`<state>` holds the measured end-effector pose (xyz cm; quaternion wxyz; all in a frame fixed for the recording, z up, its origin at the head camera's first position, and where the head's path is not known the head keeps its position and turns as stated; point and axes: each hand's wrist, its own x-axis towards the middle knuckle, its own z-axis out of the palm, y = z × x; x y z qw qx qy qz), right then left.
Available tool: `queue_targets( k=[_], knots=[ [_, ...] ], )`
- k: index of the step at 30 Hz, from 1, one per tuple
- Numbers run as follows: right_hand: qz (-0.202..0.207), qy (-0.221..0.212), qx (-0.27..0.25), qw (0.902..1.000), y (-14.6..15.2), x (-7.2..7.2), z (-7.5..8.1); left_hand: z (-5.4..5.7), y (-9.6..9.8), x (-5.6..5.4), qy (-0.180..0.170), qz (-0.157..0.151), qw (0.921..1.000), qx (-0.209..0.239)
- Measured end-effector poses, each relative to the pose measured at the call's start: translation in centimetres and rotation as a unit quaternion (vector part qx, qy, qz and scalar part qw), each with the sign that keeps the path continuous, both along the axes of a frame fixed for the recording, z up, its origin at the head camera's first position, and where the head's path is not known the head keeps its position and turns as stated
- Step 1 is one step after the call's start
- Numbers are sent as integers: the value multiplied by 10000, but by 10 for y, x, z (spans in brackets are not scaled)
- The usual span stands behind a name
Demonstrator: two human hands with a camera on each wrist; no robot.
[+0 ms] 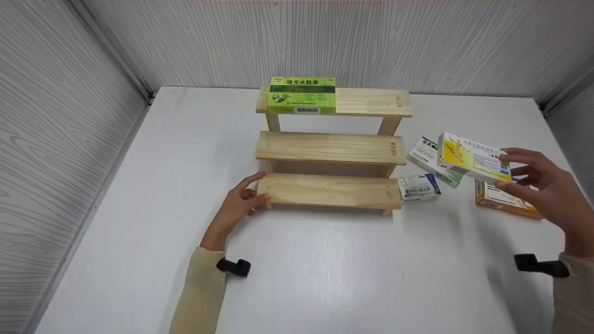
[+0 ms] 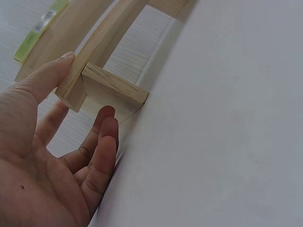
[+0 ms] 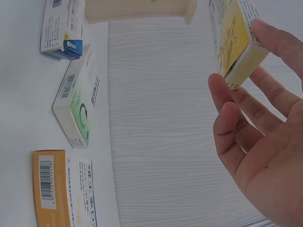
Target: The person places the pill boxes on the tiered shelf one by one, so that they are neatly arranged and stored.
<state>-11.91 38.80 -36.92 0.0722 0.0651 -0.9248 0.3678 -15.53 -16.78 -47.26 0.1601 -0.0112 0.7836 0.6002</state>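
Between thumb and fingers, my right hand [image 1: 547,185] holds a white and yellow medicine box [image 1: 474,157] raised above the table. The right wrist view shows that same box [image 3: 236,42] gripped near one end. On the left, my left hand [image 1: 239,199] grips the end of the lowest tier of a three-tier wooden rack [image 1: 329,190]. In the left wrist view, its thumb lies on the board [image 2: 78,87] while several fingers are loosely bent below. A green medicine box [image 1: 301,96] leans on the left part of the top tier.
Right of the rack lie a white and green box [image 1: 424,155] and a white and blue box [image 1: 419,187], beside the lowest tier. An orange and white box [image 1: 506,202] lies under the right hand. Grey wood-grain walls [image 1: 297,41] border the white table [image 1: 315,273].
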Motion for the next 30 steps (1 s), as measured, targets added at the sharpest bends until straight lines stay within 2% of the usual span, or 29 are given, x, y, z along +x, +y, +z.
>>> queue_targets(
  k=[4, 6, 13, 24, 30],
  knots=[
    [-31, 72, -162, 9998, -8, -12, 7, 0, 0, 1, 27, 49, 10000, 12],
    [-110, 36, -131, 9998, -13, -18, 12, -7, 0, -1, 76, 79, 9999, -23],
    [-157, 64, -108, 9998, -33, -40, 28, -8, 0, -2, 123, 50, 9998, -120],
    [53, 3, -172, 9998, -65, -71, 31, -7, 0, -2, 120, 58, 9997, -206],
    [81, -77, -38, 9999, -76, -82, 36, -7, -1, -1, 47, 80, 9999, -78]
  ],
)
